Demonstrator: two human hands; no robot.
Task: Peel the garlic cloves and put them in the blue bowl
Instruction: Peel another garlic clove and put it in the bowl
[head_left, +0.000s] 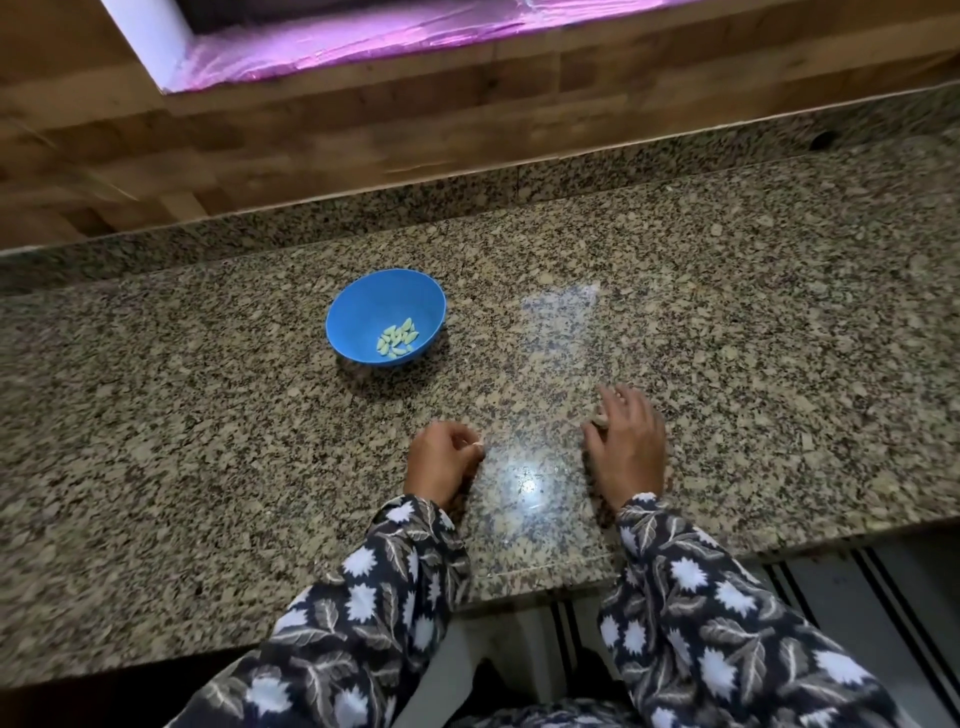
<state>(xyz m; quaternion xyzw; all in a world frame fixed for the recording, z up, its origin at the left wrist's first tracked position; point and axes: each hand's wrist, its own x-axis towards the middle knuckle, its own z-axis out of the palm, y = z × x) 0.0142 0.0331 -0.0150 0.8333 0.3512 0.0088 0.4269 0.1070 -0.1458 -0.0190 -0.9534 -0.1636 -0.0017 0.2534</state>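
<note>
Left grip: the left hand (444, 460) is curled into a loose fist, with the thumb and forefinger pressed together on a small pale piece (476, 445). Whether that piece is a clove or a bit of skin is too small to tell.
Left hand position: low over the worktop (727, 322), near its front edge, with the knuckles turned towards the bowl.
Right grip: the right hand (629, 439) lies palm down with its fingers bent and a little apart. A pale bit (600, 419) shows at the thumb and forefinger. The hand is blurred, so I cannot tell whether it pinches the bit or only touches it.
Right hand position: beside the left hand, with a bare stretch of stone between them. A bright glare spot (527, 486) sits in that gap.
Sleeves: both arms wear dark cloth printed with pale leaves and flowers, the left sleeve (395, 566) and the right sleeve (691, 587). Both reach in over the front edge.
Blue bowl: the blue bowl (363, 296) stands upright on the worktop. It is beyond the left hand and a little to its left, well apart from both hands.
Peeled cloves: a small heap of pale greenish garlic cloves (397, 339) lies in the bottom of the bowl.
Worktop: speckled granite, with a raised strip of the same stone (467, 192) along its back.
Behind: a wall of brown wood planks (260, 130), with a shiny pink sheet (363, 36) set in an opening above it.
</note>
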